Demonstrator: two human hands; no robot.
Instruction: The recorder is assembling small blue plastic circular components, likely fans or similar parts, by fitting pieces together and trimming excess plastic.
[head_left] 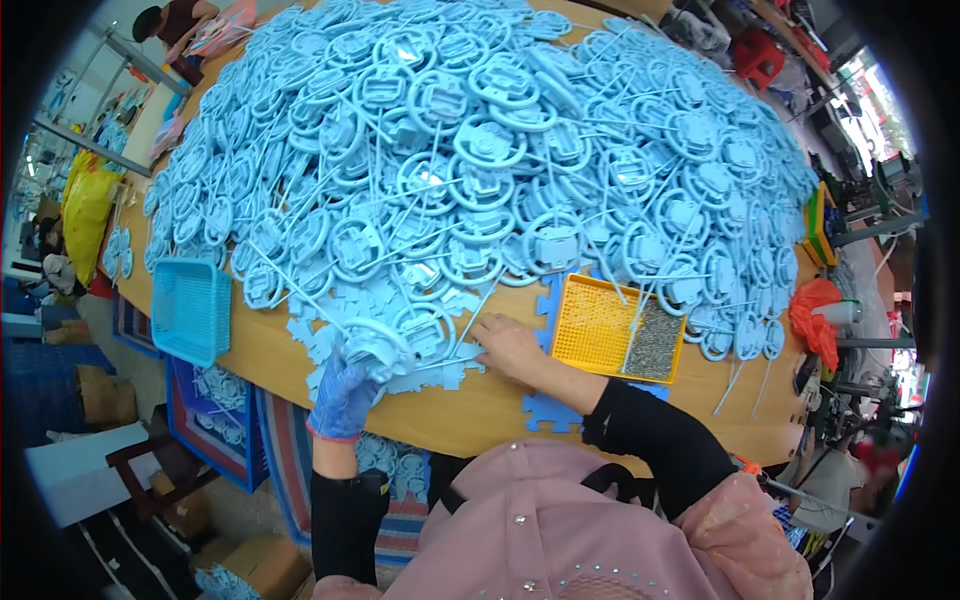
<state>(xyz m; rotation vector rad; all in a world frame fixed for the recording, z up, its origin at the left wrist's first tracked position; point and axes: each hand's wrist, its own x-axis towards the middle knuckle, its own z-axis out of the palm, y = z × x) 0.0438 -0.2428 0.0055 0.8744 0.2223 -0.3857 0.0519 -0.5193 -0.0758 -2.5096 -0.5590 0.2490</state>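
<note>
My left hand [343, 396], in a blue glove, is closed on a light-blue round plastic part [378, 347], a ring with a housing in its middle. Another ring-shaped part [424, 332] lies right beside it. Small flat light-blue plastic pieces [440, 377] are scattered on the table under and around both. Bare and bent at the fingers, my right hand [508, 347] rests at the right edge of these pieces, close to a thin light-blue rod. Its fingertips are drawn together; whatever they pinch is too small to make out.
A huge heap of ring-shaped light-blue parts with rods [480, 140] covers the far table. A yellow basket [592, 330] with small metal pieces [656, 340] stands on a blue foam mat to the right. At left sits a blue basket [190, 313]. Another person [180, 30] is at far left.
</note>
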